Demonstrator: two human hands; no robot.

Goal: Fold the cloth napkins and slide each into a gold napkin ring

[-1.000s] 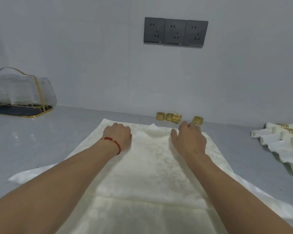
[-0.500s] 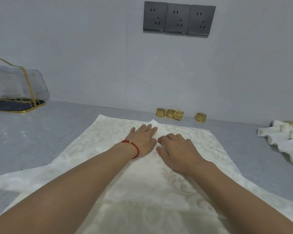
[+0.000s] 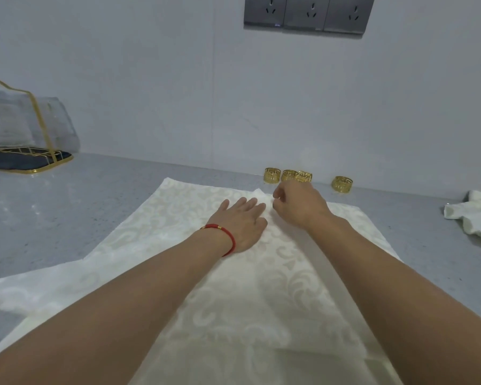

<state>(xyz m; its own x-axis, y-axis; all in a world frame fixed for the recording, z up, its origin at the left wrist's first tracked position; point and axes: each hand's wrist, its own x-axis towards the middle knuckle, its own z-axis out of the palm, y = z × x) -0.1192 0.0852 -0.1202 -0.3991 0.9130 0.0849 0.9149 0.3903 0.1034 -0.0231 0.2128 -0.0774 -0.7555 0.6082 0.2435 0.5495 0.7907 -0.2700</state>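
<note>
Both hands work the napkin [image 3: 233, 287]: left hand [image 3: 240, 220] presses flat, fingers straight, while right hand [image 3: 297, 204] pinches the 12 o'clock corner [image 3: 261, 193]. Best to keep it pinned and draw that corner over squarely.

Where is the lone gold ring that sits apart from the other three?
In the head view the lone gold ring stands on the counter by the wall, right of the cluster of three rings and beyond the napkin's far right corner.

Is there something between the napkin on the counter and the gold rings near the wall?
Nothing visible blocks it. Bare counter lies between the napkin and the gold rings. Only the right hand, fingers curled at the napkin's far tip, overlaps two rings in view.
</note>
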